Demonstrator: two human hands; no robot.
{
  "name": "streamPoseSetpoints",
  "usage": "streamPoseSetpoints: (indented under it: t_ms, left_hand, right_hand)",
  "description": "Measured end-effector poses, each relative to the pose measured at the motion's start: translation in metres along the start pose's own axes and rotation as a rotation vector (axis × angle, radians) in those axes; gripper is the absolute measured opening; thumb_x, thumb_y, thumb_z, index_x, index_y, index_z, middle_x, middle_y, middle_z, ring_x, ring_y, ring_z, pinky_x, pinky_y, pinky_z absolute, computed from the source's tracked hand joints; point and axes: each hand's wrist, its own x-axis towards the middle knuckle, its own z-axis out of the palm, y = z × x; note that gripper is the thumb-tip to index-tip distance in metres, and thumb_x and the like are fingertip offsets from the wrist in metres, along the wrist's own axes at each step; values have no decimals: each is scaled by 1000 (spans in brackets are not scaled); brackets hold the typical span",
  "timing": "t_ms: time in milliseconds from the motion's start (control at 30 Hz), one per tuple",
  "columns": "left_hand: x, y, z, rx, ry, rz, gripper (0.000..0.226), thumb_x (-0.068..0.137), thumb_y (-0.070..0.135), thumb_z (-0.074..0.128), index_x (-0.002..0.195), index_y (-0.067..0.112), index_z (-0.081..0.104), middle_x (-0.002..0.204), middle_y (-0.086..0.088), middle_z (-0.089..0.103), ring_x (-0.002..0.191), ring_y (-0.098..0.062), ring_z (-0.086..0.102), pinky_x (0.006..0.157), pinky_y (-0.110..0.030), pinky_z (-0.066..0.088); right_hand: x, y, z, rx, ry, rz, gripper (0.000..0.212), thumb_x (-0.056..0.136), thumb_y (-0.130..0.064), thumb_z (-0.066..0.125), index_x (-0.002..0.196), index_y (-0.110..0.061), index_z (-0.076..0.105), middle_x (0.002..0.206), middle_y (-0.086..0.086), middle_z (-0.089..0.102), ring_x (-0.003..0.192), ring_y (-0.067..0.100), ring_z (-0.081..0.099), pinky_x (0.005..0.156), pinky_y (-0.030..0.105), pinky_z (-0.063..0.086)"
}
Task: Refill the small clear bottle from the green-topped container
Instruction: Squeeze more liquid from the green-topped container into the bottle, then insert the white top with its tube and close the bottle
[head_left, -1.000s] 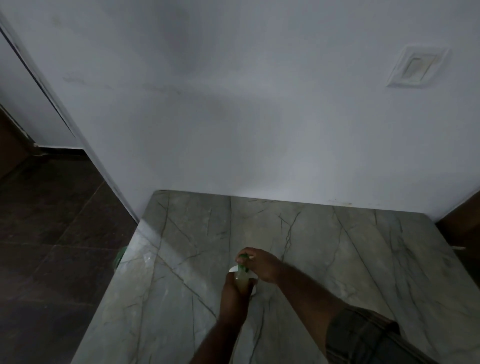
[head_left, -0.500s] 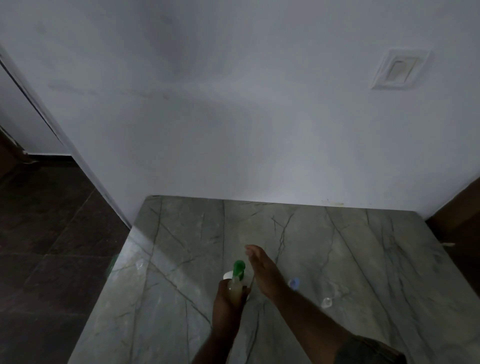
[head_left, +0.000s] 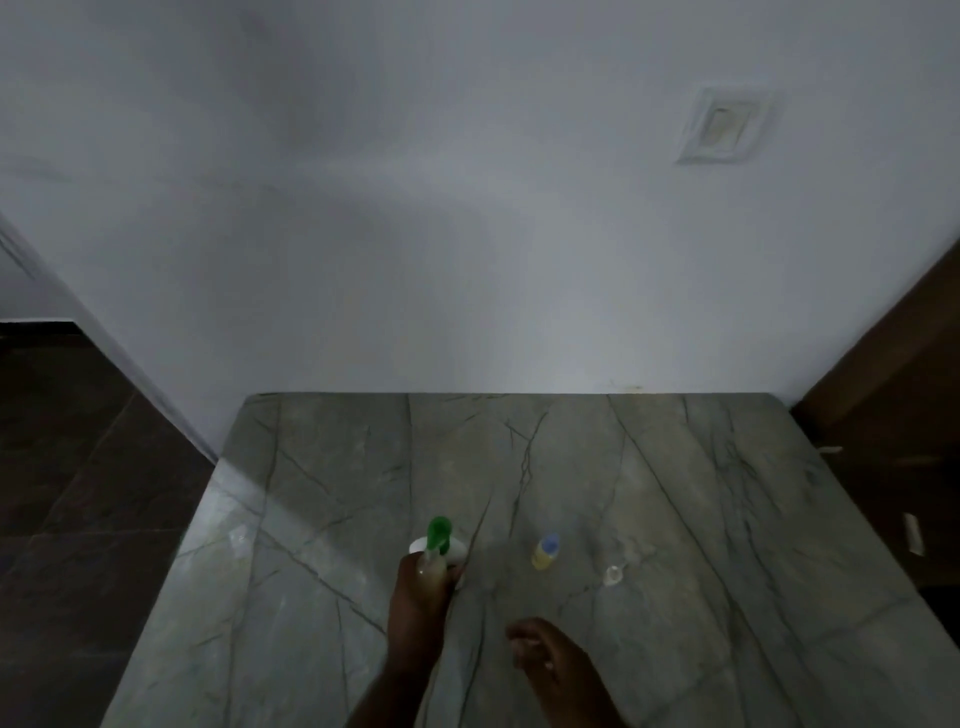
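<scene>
My left hand (head_left: 418, 605) is wrapped around the green-topped container (head_left: 438, 540), which stands upright on the marble table (head_left: 727, 545); only its green nozzle and pale neck show above my fingers. A small bottle with a blue cap and yellowish liquid (head_left: 545, 551) stands to the right of it, apart from both hands. Further right lies a small clear piece (head_left: 614, 574), too blurred to name. My right hand (head_left: 540, 657) hovers low near the table's front, fingers loosely curled, holding nothing that I can see.
A white round object (head_left: 457, 548) sits just behind the container, partly hidden. The grey wall (head_left: 467, 260) rises at the table's back edge. Dark floor (head_left: 78, 493) drops off on the left; brown furniture (head_left: 893, 415) stands at the right.
My right hand has left the green top and pulled back toward me. The blue-capped bottle and the clear piece have come into view. My left hand keeps its hold on the container.
</scene>
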Motion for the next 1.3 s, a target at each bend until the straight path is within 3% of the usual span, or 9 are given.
streamPoseSetpoints:
  t_ms: [200, 300, 400, 567, 700, 833, 933, 1167, 1300]
  left_hand:
    - [-4, -5, -2, 136, -53, 9, 14, 86, 16, 69, 100, 11, 69, 97, -8, 72, 96, -23, 69, 88, -54, 55]
    - [-7, -1, -3, 138, -77, 23, 12, 89, 8, 64, 97, 12, 71, 96, -7, 72, 96, -24, 69, 89, -54, 55]
    - [-9, -3, -4, 96, -77, 1, 15, 91, 8, 62, 105, 3, 66, 100, -18, 70, 100, -34, 67, 92, -60, 51]
    - [-21, 6, -3, 118, -57, 22, 13, 94, 4, 59, 103, 4, 69, 100, -8, 73, 100, -26, 68, 92, -46, 54]
    - [-21, 4, -5, 161, -87, 24, 14, 96, 7, 58, 102, -2, 66, 97, -17, 71, 98, -32, 68, 92, -56, 51]
    - [-21, 5, -2, 182, -83, 5, 15, 98, 7, 54, 100, 4, 69, 95, -12, 73, 95, -28, 69, 90, -56, 52]
    - [-25, 7, -1, 169, -44, -42, 16, 95, 22, 60, 103, 13, 70, 98, -4, 74, 97, -20, 69, 94, -53, 52]
    - [-26, 12, -2, 249, -49, -79, 35, 84, 35, 70, 109, 11, 65, 104, -2, 72, 100, -16, 67, 94, -48, 52]
    - [-27, 11, -1, 274, -77, -65, 45, 81, 43, 66, 107, 7, 63, 100, -4, 71, 97, -17, 66, 92, -46, 52]
  right_hand:
    - [-28, 92, -73, -266, 71, 166, 17, 99, 0, 45, 111, -4, 57, 97, 15, 63, 54, 8, 61, 50, 10, 46]
    - [-33, 107, -96, -70, 476, 319, 19, 85, -1, 69, 103, -4, 68, 95, 18, 72, 57, 7, 62, 54, 4, 43]
    - [-25, 105, -116, -72, 689, 284, 26, 83, -10, 73, 108, -6, 66, 101, 14, 70, 67, 21, 62, 62, 23, 45]
    - [12, 91, -128, -39, 590, 248, 52, 81, -27, 76, 124, -10, 53, 116, 8, 59, 89, 23, 63, 77, 35, 53]
    - [46, 83, -120, -88, 404, 228, 71, 77, -34, 80, 136, -12, 46, 129, 6, 53, 105, 21, 59, 85, 32, 51]
    - [71, 80, -112, -123, 314, 199, 68, 77, -27, 81, 135, -12, 49, 130, 10, 55, 112, 25, 58, 92, 35, 51]
    - [84, 81, -107, -192, 283, 187, 65, 79, -27, 79, 135, -14, 50, 128, 12, 56, 115, 26, 56, 95, 33, 47]
    - [101, 96, -103, -313, 283, 139, 32, 85, -28, 71, 111, -10, 66, 108, 12, 64, 104, 29, 61, 86, 33, 48]
    - [102, 99, -98, -249, 330, 215, 33, 93, -26, 62, 118, -5, 64, 115, 16, 64, 110, 32, 60, 92, 36, 48]
